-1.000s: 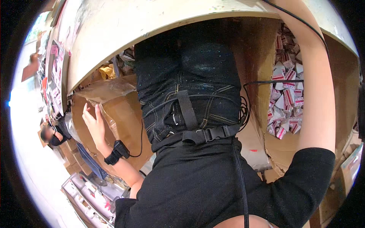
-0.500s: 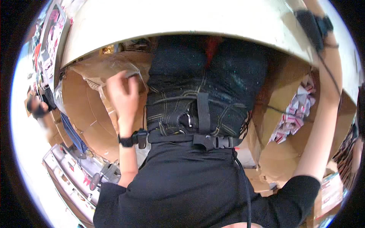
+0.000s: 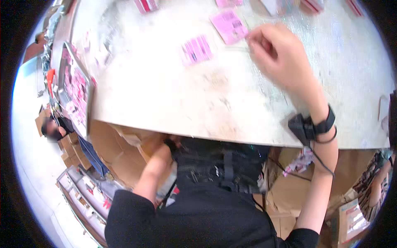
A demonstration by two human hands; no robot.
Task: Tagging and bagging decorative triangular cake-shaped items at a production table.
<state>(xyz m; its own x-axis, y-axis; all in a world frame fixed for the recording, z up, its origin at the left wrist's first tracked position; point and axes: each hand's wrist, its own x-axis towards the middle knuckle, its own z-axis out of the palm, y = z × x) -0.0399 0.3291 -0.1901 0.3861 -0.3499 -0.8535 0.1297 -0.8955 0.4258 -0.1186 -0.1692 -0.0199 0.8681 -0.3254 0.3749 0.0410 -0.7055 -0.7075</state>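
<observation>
My right hand is over the white table, fingers curled and fingertips pinched at the corner of a flat pink printed card. A second pink card with dark stripes lies to its left, nearer me. Part of another pink card shows at the top edge of the view. My left hand is down below the table's front edge, by my lap. The table edge and shadow hide most of its fingers, so what it touches does not show.
The white tabletop spans the view ahead. Red-and-white packets lie at its far side. A tray of pink pieces stands at the left. Cardboard boxes sit under the table. Other people are at the far left and right.
My right hand has come from the far right onto the tabletop, at the pink card. My left hand has moved right and under the table edge. The view has tilted up, showing more table.
</observation>
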